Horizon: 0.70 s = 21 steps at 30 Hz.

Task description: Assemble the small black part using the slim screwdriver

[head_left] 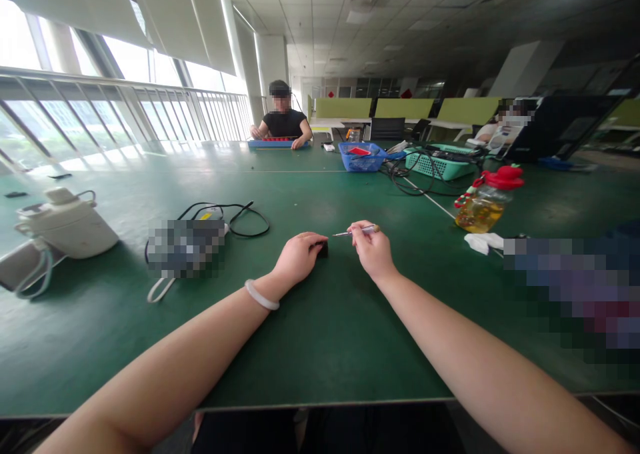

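Glossy dark-green tabletop (320, 347) runs beneath both forearms in a bright office; on it, the left hand (299, 257) clasps a small black object (323, 249) near its fingertips, the object's shape mostly hidden by them; to its right, the right hand (371, 247) pinches a slim, pale-handled tool with a thin metal shaft (357, 231), its tip pointing left and apart from the object.

If the left fingers loosened, the small object could skid on that smooth surface; a sideways slip of the shaft, from a slanting push, could jab the left fingertips, which lie close to its line; too light a pinch on the right could let the tool roll or twist.

Farther out, from the left: a bulky white plastic bottle with a loop (75, 229); a blurred-out dark item (187, 247) with a thin black cable (260, 231) curling towards the left hand, near enough to snag; a person in black (286, 124) behind a blue tray (273, 145); a blue plastic basket (359, 163); a green plastic basket (437, 166) amid tangled cords; a clear, red-lidded bottle of amber liquid (483, 209), which a wide right-arm swing might topple; nothing stands between the hands.
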Available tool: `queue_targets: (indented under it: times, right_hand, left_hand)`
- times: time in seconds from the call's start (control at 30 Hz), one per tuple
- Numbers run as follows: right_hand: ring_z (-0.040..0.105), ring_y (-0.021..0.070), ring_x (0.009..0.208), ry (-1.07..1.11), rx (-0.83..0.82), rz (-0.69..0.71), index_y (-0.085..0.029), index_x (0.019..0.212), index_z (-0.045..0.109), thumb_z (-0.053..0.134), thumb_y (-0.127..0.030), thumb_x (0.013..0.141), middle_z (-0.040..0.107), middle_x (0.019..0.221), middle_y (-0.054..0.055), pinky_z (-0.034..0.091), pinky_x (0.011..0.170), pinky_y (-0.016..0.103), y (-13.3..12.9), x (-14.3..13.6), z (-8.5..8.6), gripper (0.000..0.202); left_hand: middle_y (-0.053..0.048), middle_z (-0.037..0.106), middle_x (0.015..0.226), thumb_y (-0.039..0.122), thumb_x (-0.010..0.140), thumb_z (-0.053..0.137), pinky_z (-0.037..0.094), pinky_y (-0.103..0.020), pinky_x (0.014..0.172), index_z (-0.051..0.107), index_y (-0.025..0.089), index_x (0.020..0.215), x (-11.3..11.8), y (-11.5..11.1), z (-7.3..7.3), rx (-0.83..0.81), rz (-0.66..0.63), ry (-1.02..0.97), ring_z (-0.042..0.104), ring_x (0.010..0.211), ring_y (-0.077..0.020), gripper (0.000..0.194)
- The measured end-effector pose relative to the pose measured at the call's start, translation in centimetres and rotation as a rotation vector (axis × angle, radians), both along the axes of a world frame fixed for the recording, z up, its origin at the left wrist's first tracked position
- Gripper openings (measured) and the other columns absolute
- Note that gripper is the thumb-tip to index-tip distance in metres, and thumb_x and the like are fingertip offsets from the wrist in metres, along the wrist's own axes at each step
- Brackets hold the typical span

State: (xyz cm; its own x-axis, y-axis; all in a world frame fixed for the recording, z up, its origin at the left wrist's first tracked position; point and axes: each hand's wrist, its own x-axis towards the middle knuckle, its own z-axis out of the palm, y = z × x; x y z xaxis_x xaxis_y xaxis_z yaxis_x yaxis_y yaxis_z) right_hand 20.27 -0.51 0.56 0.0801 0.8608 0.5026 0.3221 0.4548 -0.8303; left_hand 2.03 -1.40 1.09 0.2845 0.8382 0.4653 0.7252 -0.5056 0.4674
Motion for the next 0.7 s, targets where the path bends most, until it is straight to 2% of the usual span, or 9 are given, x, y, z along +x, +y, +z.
queue_targets:
  times: [0.07,0.2,0.27,0.33,0.43,0.57,0.63,0.7]
  right_hand:
    - [0.048,0.0118,0.049,0.001,-0.005,0.000,-0.018,0.079,0.062,0.048,-0.048,0.086,0.055,0.059,-0.001,0.037,0.048,0.023,0.0,0.0,0.0,0.033]
    - [0.047,0.0116,0.048,0.009,-0.010,0.004,-0.018,0.080,0.062,0.048,-0.047,0.086,0.054,0.059,-0.001,0.036,0.048,0.023,0.0,0.1,0.1,0.032]
    - [0.047,0.0115,0.048,0.007,-0.009,0.007,-0.018,0.079,0.061,0.048,-0.047,0.086,0.054,0.058,-0.001,0.036,0.048,0.023,0.0,0.1,0.1,0.032]
    - [0.047,0.0114,0.048,0.002,-0.006,0.010,-0.018,0.079,0.061,0.048,-0.047,0.087,0.054,0.058,-0.001,0.036,0.048,0.023,0.0,0.1,0.2,0.032]
    - [0.048,0.0116,0.049,0.000,-0.001,0.013,-0.019,0.079,0.062,0.048,-0.047,0.087,0.056,0.061,0.000,0.037,0.048,0.023,-0.1,0.1,0.2,0.032]
    - [0.050,0.0124,0.051,0.008,-0.004,0.016,-0.019,0.080,0.062,0.048,-0.048,0.086,0.060,0.065,0.002,0.037,0.048,0.023,-0.1,0.1,0.3,0.033]
    - [0.050,0.0125,0.051,0.004,-0.004,0.014,-0.019,0.080,0.062,0.048,-0.047,0.086,0.061,0.065,0.002,0.037,0.047,0.023,-0.2,0.1,0.4,0.033]
    - [0.050,0.0123,0.050,0.001,-0.002,0.011,-0.019,0.080,0.062,0.048,-0.047,0.087,0.059,0.063,0.001,0.036,0.047,0.023,-0.2,0.1,0.4,0.032]
  left_hand:
    - [-0.002,0.070,0.105,0.016,0.086,0.048,0.048,-0.032,0.093,0.069,0.022,0.101,-0.2,0.0,-0.1,0.015,0.049,0.023,0.062,0.099,-0.0196,0.026]
    - [-0.005,0.067,0.114,0.012,0.083,0.049,0.042,-0.036,0.100,0.063,0.021,0.114,-1.3,0.4,-0.5,0.063,0.251,0.118,0.055,0.111,-0.0235,0.034]
    - [-0.009,0.065,0.117,0.014,0.079,0.056,0.042,-0.038,0.099,0.057,0.020,0.122,-2.1,0.9,-0.9,-0.014,0.310,0.193,0.052,0.116,-0.0271,0.043]
    - [-0.011,0.067,0.112,0.017,0.079,0.058,0.044,-0.041,0.097,0.055,0.018,0.124,-2.7,1.3,-1.2,-0.113,0.334,0.202,0.055,0.112,-0.0288,0.045]
    - [-0.011,0.067,0.111,0.019,0.082,0.057,0.045,-0.044,0.094,0.053,0.018,0.124,-2.9,1.6,-1.4,-0.123,0.282,0.119,0.058,0.107,-0.0288,0.042]
    - [-0.007,0.066,0.114,0.016,0.085,0.052,0.046,-0.041,0.094,0.047,0.022,0.128,-1.9,1.1,-1.0,-0.039,0.084,-0.033,0.060,0.105,-0.0230,0.044]
    - [-0.005,0.066,0.114,0.013,0.083,0.052,0.044,-0.041,0.097,0.045,0.023,0.129,-1.4,0.7,-0.8,-0.012,-0.010,-0.013,0.058,0.107,-0.0220,0.048]
    - [-0.005,0.066,0.114,0.012,0.082,0.053,0.043,-0.042,0.099,0.044,0.022,0.131,-1.2,0.5,-0.7,-0.018,-0.050,0.028,0.057,0.107,-0.0227,0.051]
